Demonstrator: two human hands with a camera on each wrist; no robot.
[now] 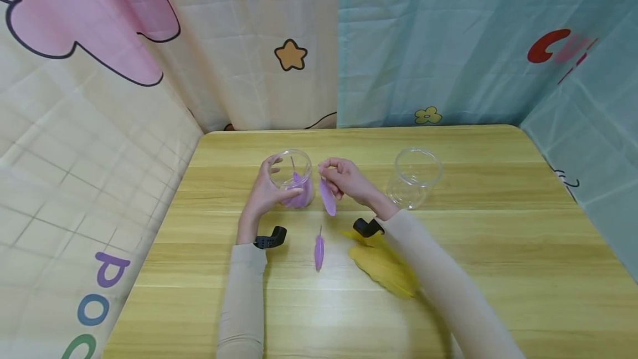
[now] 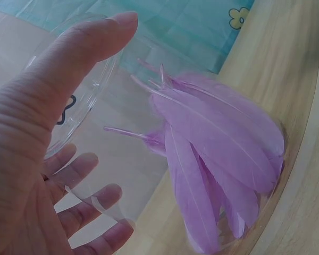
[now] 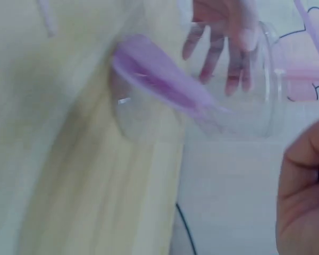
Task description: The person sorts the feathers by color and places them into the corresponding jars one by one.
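My left hand (image 1: 264, 190) grips a clear plastic jar (image 1: 309, 175) from its left side, fingers round the far side and thumb across the front. Several purple feathers (image 2: 218, 138) lean inside it, quills up, as the left wrist view shows. Just right of the jar's rim, my right hand (image 1: 346, 179) pinches another purple feather (image 1: 327, 198) by its quill, and the vane hangs down outside the jar. A single purple feather (image 1: 319, 251) lies on the table between the forearms.
Yellow feathers (image 1: 381, 265) lie on the table, partly hidden under the right forearm. A second clear jar (image 1: 406, 195) stands beyond the right wrist. Printed curtains (image 1: 239, 43) hang behind the wooden table (image 1: 498, 248) and at its sides.
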